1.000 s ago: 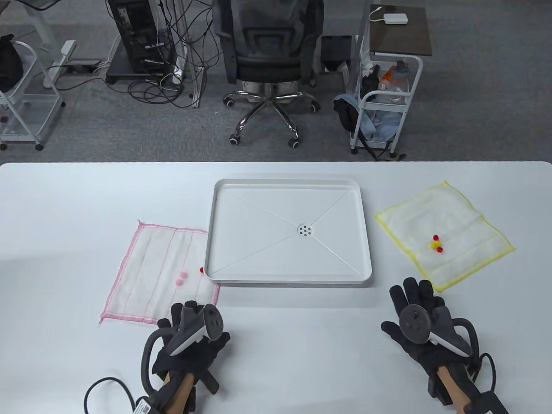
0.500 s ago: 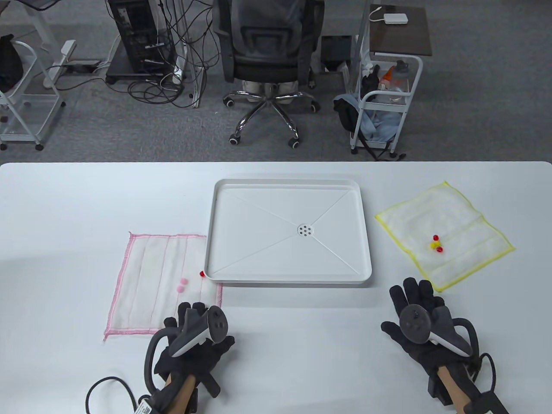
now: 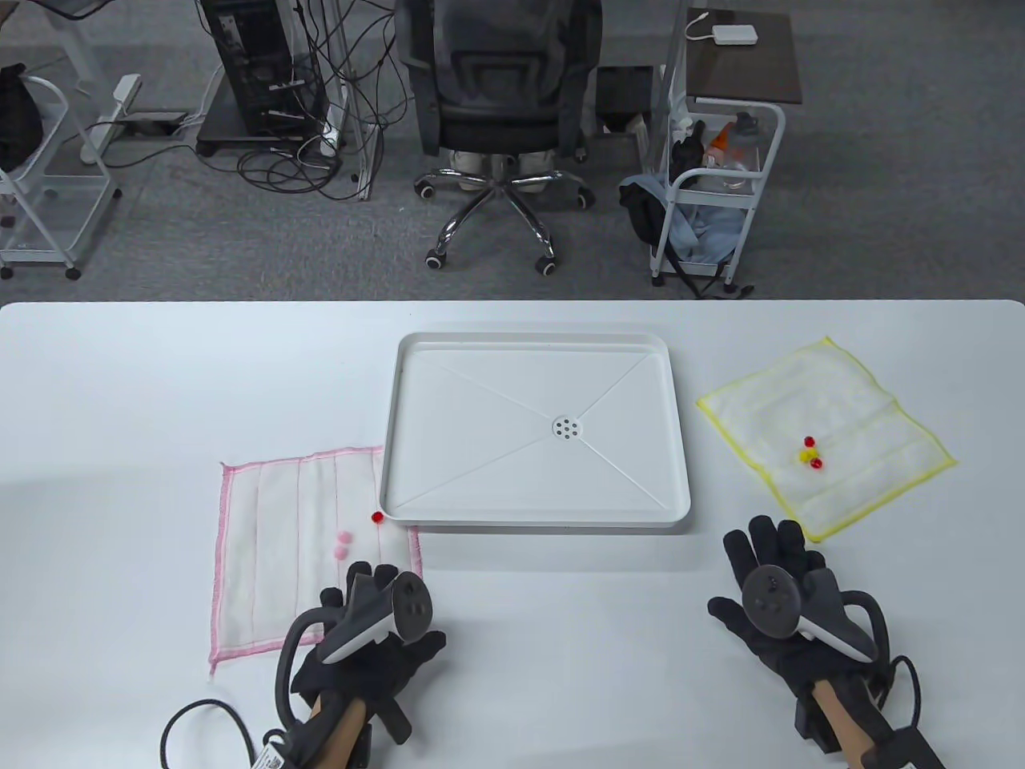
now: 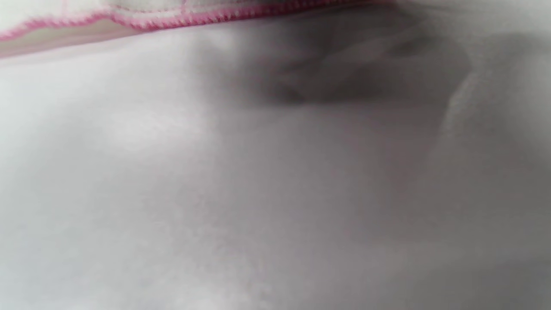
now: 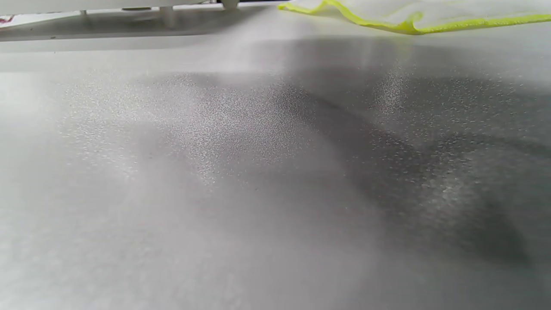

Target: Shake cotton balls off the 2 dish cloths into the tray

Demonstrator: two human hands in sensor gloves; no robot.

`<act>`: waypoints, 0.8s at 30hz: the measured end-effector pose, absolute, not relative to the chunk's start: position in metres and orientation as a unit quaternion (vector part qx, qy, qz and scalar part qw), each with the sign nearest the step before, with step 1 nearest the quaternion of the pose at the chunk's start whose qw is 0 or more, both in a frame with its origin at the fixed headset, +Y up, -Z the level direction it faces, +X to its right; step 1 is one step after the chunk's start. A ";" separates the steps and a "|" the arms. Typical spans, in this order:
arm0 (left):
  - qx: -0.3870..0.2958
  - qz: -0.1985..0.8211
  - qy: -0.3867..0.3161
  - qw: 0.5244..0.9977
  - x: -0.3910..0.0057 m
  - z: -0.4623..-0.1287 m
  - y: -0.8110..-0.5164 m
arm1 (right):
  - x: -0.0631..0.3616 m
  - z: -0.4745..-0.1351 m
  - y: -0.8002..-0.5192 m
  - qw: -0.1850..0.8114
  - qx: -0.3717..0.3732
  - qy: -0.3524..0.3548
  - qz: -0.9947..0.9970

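Note:
A pink-edged dish cloth [image 3: 280, 545] lies flat left of the white tray [image 3: 536, 525]; its hem [image 4: 215, 16] crosses the top of the left wrist view. Two pink cotton balls [image 3: 342, 543] and a red one [image 3: 375, 517] sit on it. My left hand [image 3: 364, 578] rests its fingertips on the cloth's near right part, thumb spread to the side. The yellow-edged cloth [image 3: 849, 408] lies right of the tray with red and yellow balls [image 3: 810, 455] on it. My right hand [image 3: 769, 545] lies flat on the table just short of its near corner [image 5: 387, 21].
The tray is bare inside, with a drain at its centre [image 3: 566, 427]. Its near wall [image 5: 129, 17] shows at the top of the right wrist view. Beyond the table's far edge stand an office chair [image 3: 500, 120] and a white cart [image 3: 713, 200].
The pink cloth has slid toward me and turned under my left hand, which moved right and nearer. The balls rode along. My right hand has stayed still.

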State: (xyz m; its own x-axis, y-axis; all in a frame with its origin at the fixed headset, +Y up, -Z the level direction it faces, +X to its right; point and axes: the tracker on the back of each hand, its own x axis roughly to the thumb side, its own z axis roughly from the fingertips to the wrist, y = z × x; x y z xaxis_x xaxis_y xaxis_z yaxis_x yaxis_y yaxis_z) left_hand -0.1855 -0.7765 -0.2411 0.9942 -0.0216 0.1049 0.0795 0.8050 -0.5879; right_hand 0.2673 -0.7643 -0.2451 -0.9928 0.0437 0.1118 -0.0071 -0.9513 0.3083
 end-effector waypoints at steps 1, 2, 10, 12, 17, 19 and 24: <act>-0.311 -0.027 -0.049 0.949 -0.185 -0.241 -0.776 | 0.267 -0.245 -0.764 0.012 0.058 0.156 0.986; -0.310 -0.027 -0.051 0.949 -0.184 -0.241 -0.776 | 0.267 -0.245 -0.764 0.011 0.058 0.156 0.986; -0.315 -0.018 -0.086 0.945 -0.175 -0.238 -0.777 | 0.267 -0.245 -0.764 0.013 0.059 0.154 0.986; -0.313 -0.020 -0.095 0.945 -0.172 -0.237 -0.777 | 0.267 -0.245 -0.764 0.013 0.059 0.154 0.986; -0.310 -0.027 -0.116 0.943 -0.166 -0.235 -0.776 | 0.268 -0.245 -0.764 0.015 0.058 0.154 0.986; -0.313 -0.030 -0.131 0.940 -0.163 -0.234 -0.776 | 0.268 -0.245 -0.765 0.014 0.058 0.155 0.986; -0.311 -0.029 -0.161 0.936 -0.156 -0.231 -0.773 | 0.268 -0.245 -0.764 0.014 0.059 0.154 0.986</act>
State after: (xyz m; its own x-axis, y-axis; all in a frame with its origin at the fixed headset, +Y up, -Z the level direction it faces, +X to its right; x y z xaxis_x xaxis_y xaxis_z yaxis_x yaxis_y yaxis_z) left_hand -0.1556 -0.7735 -0.2309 0.9468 0.0465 0.3185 0.1533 0.8049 -0.5732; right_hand 0.2676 -0.7643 -0.2454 -0.9927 0.0461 0.1117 -0.0098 -0.9522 0.3053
